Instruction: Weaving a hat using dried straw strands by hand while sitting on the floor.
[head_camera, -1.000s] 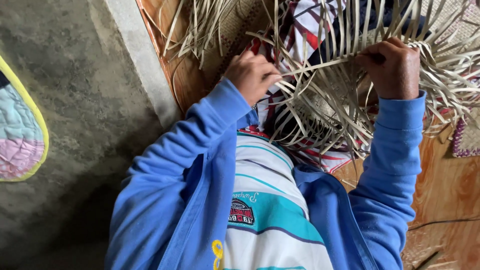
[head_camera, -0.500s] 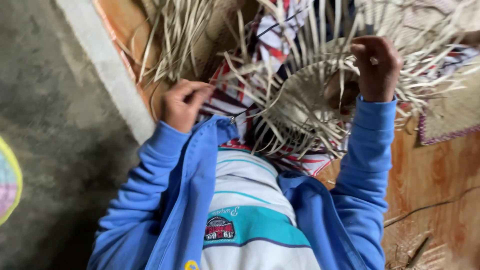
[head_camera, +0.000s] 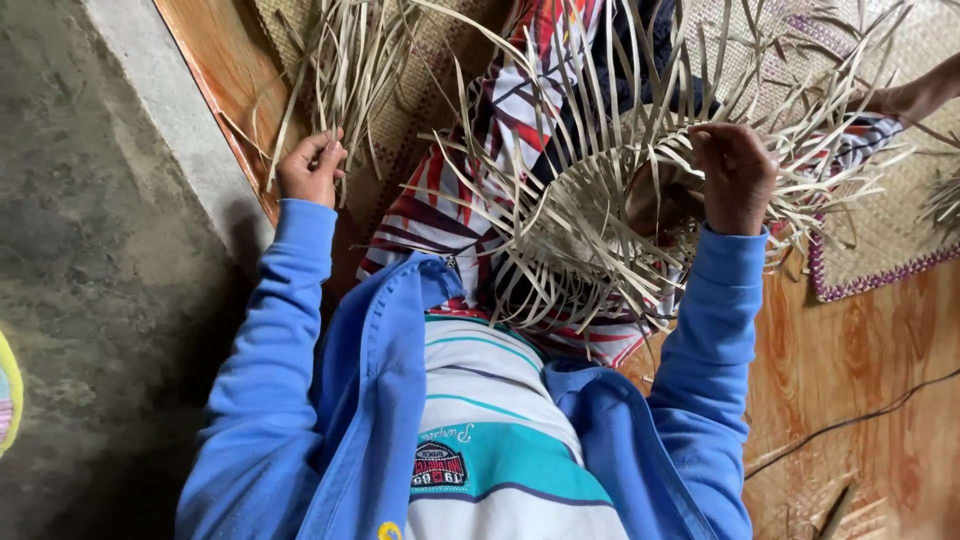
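Observation:
A half-woven piece of pale straw strips (head_camera: 590, 225) rests on my lap over red, white and dark patterned cloth (head_camera: 500, 130), loose strip ends fanning out all around it. My right hand (head_camera: 735, 178) grips the woven piece at its right side, fingers closed on the strips. Stretched out to the left, my left hand (head_camera: 312, 167) has its fingers curled on strips from a loose bundle (head_camera: 350, 70) that lies on a woven mat. Blue jacket sleeves cover both my arms.
A woven mat with a purple edge (head_camera: 880, 240) lies at the right on the wooden floor (head_camera: 860, 370). Another person's limb (head_camera: 915, 95) shows at the upper right. Grey concrete (head_camera: 90, 250) runs along the left. A thin dark cable (head_camera: 850, 420) crosses the wood.
My left hand has left the woven piece and swung out left to the loose bundle of strips. My right hand has stayed on the woven piece.

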